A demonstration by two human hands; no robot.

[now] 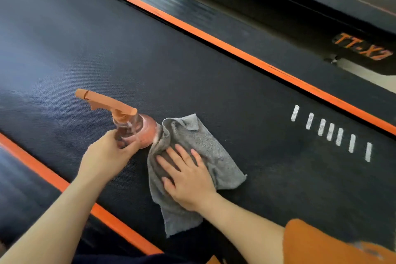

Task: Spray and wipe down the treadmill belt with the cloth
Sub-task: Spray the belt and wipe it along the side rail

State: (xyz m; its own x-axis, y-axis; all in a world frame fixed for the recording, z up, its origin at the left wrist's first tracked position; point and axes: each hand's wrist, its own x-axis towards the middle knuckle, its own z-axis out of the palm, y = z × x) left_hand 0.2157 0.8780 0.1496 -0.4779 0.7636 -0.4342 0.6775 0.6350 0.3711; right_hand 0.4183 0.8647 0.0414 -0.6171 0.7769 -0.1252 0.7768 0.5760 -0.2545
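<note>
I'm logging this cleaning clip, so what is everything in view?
treadmill belt: one, black, fills most of the frame
orange stripes: two, one along each belt edge, upper right and lower left
white dashes: seven, on the belt at right
lettering: orange, on a dark machine part at top right
spray bottle: one, orange trigger, clear body, tilted, left of the cloth
cloth: one, grey, crumpled on the belt
sleeve: orange, bottom right
left hand: grips the spray bottle
right hand: fingers spread flat on the cloth

The head camera looks steeply down, close over the treadmill belt [150, 53], its far edges apparently motion-blurred.
</note>
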